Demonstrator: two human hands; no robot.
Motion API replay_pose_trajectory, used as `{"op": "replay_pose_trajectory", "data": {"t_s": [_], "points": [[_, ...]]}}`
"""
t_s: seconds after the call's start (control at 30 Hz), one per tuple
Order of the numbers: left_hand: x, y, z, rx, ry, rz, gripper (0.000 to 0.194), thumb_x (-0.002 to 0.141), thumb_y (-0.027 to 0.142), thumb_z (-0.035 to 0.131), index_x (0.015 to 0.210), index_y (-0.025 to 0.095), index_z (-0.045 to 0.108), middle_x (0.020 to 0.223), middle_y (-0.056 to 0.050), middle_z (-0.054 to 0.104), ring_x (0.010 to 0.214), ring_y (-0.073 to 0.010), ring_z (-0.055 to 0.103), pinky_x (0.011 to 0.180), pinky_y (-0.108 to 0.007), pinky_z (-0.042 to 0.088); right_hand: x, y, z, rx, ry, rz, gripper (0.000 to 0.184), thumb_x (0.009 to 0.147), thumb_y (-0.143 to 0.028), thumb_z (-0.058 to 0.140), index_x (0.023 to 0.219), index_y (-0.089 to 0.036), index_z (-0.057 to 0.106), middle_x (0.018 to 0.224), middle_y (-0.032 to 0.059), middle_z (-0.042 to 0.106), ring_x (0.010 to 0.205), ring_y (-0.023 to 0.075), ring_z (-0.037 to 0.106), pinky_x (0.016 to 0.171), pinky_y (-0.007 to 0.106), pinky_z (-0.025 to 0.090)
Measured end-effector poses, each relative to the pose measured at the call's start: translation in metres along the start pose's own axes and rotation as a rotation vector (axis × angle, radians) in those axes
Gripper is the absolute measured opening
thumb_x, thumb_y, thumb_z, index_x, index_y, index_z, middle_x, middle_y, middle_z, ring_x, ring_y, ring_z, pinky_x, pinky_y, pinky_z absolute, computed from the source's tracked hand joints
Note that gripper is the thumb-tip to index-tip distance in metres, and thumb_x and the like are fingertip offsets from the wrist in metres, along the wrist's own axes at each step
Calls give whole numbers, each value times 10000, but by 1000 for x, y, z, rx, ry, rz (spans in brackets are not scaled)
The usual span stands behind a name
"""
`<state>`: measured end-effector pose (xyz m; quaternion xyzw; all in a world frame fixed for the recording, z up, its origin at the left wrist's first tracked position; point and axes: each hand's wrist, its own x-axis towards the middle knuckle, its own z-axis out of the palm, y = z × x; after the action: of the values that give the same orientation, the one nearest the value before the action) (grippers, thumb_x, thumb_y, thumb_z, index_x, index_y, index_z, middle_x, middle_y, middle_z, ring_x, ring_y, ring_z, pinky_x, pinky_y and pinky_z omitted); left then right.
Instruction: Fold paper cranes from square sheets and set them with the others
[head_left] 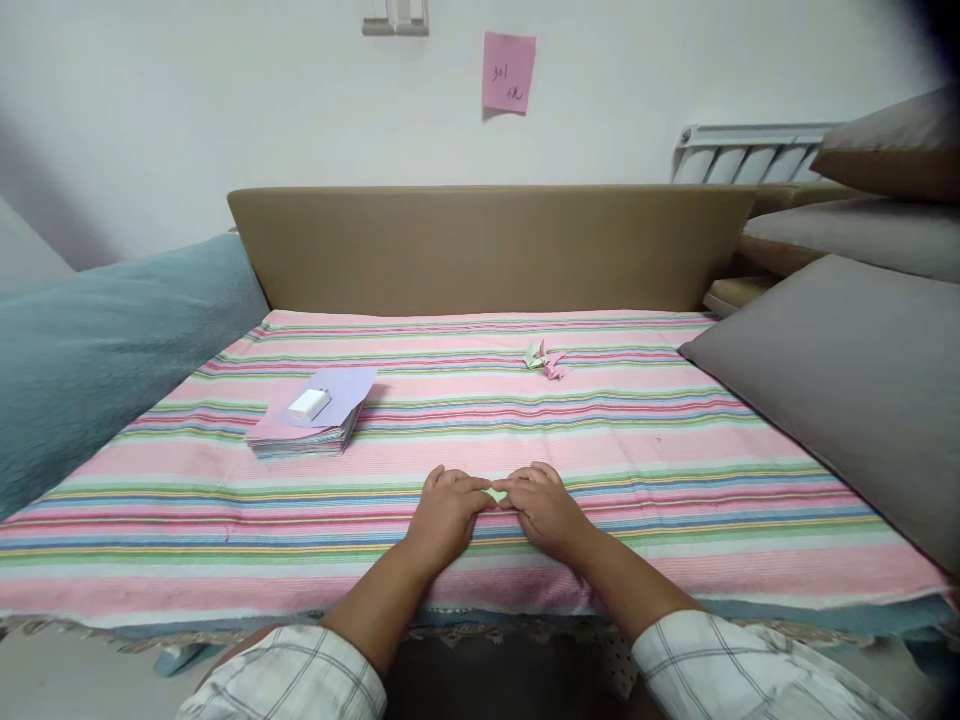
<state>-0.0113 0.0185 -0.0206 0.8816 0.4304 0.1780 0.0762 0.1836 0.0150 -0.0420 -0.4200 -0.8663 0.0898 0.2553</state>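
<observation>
near the middle of the front edge of the striped cloth, the left hand and right hand narrowly pinch a small pale green paper; uneven pressure or tugging could crumple or tear it

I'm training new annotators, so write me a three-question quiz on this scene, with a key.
1. What lies on the paper stack? A: a pillow; B: a white box; C: a folded bird.
2. True or false: the left hand and right hand pinch a small green paper between them.
3. Fill in: the note on the wall is ____.
Key: 1 B; 2 true; 3 pink.
</observation>
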Motion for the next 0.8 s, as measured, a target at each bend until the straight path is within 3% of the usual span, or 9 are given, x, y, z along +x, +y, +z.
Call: {"op": "replay_pose_trajectory", "data": {"t_s": [0.27,0.63,0.8], "points": [[-6,1,2,134,92,-5,260,790,146,554,909,323,702,1289,-49,508,1119,-258,456,940,-487,342,0,-3,-2,12,-25,38,285,728,-43,461,837,-236,642,1133,-6,638,1019,178,508,973,433,231],[-13,-9,-17,189,27,-32,259,722,102,584,818,294,730,1230,-71,555,1084,-268,497,881,-440,421,0,-2,-1,57,7,21,298,703,-33,472,827,-235,652,1122,-20,644,991,183,508,939,414,280],[-14,-18,-24,177,28,-62,236,694,78,554,691,244,722,1154,-70,604,1021,-265,534,840,-419,451,0,0,-1,50,19,4,313,692,-25,463,827,-233,654,1115,-11,647,986,180,511,923,403,297]]}}
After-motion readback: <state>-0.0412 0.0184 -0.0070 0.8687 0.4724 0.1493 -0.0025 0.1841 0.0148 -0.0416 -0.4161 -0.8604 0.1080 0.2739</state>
